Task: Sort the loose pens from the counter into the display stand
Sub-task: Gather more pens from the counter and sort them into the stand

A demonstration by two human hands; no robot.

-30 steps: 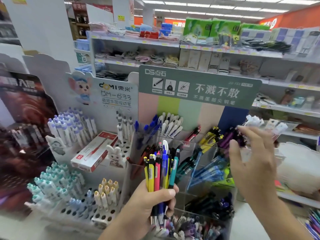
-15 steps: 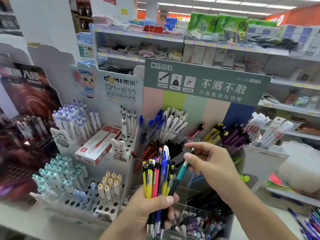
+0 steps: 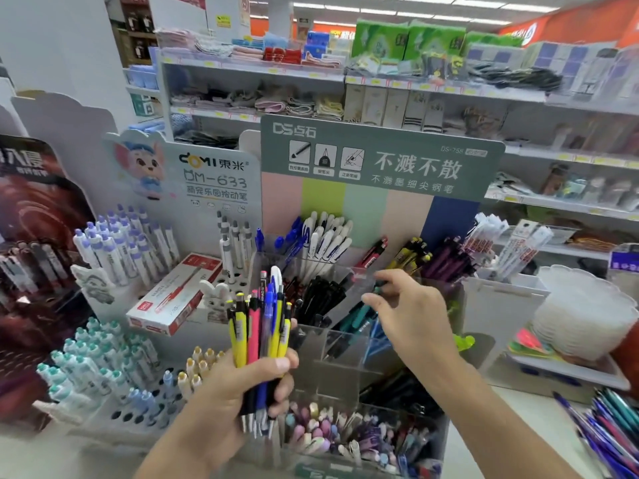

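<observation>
My left hand (image 3: 242,385) grips an upright bundle of pens (image 3: 257,333), yellow, pink, blue and white, in front of the clear tiered display stand (image 3: 345,371) with its green header. My right hand (image 3: 415,319) reaches over the stand's middle tier. Its thumb and fingers pinch the top of a teal pen (image 3: 359,314), which slants down into a compartment beside other teal pens. Black pens (image 3: 325,295) fill the neighbouring compartment, and yellow and purple pens stand in the row behind. More loose pens (image 3: 608,423) lie on the counter at the lower right.
A white peg display (image 3: 128,247) with purple-capped and teal-capped pens stands to the left, with a red-and-white box (image 3: 173,299) on it. A stack of white scalloped plates (image 3: 584,312) sits at the right. Stocked store shelves (image 3: 432,91) run behind.
My right hand left the purple pens, drew a teal pen out of the bundle, and carried it up and right to the stand's middle tier. The bundle in my left hand stayed about where it was.
</observation>
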